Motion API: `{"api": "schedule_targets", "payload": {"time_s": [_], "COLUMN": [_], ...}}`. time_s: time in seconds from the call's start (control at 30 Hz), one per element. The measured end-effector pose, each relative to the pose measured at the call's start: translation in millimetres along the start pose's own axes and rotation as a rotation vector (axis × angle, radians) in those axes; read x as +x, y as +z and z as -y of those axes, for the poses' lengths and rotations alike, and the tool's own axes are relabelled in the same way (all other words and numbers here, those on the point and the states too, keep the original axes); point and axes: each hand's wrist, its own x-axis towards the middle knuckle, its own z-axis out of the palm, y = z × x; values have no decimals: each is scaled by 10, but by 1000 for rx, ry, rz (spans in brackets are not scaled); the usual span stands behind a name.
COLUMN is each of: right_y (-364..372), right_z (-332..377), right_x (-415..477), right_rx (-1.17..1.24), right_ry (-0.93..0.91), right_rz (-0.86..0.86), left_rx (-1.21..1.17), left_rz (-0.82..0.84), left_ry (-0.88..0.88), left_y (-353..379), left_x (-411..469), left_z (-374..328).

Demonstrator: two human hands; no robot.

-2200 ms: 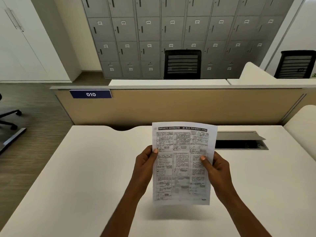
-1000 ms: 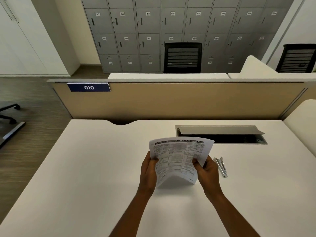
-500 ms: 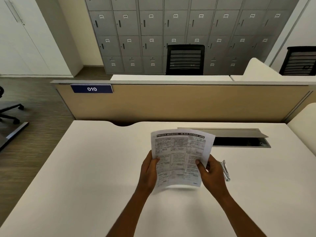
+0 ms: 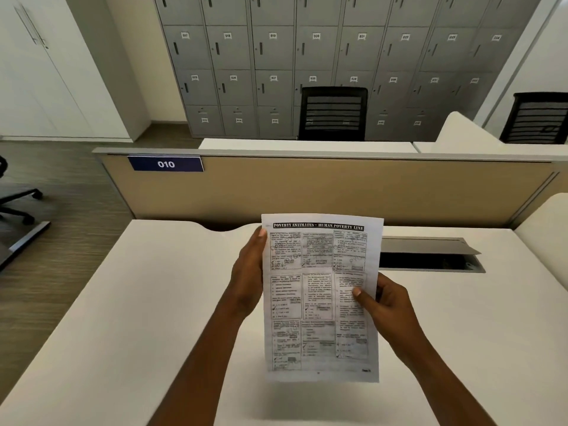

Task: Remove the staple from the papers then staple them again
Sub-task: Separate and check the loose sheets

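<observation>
Papers are held upright, clear of the worktop, printed side to the camera, w/ both hands. Left hand grips the left edge high up, thumb tip on the front, fingers behind the sheets. Right hand pinches the right edge approx. mid-height, thumb on the print, fingers curled round the back. Staple not visible: prob. at a top corner, but too small to tell at this res. No staple tool in view either. Step in hand, I'd judge: find the staple. To do it well, keep the sheets squared, tilt the top edge toward the eyes, and check both top corners front & back. Then lay the stack flat on the worktop so the prongs can be lifted w/o tearing the corner.
</observation>
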Motion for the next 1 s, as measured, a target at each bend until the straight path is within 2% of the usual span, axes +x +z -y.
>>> {"api": "schedule_targets", "payload": {"time_s": [0.23, 0.43, 1.0], "right_y": [-27, -19, 15], "right_z": [66, 70, 72], "right_x": [2, -10, -45], "right_rx": [71, 92, 56], "right_ry": [108, 143, 159], "right_rz": [57, 72, 72], "left_rx": [-260, -473, -625], "left_rz": [107, 130, 98], "left_ry": [-60, -113, -173], "left_y": [-23, 14, 101], "left_x": [112, 116, 63], "left_z": [-114, -40, -33]}}
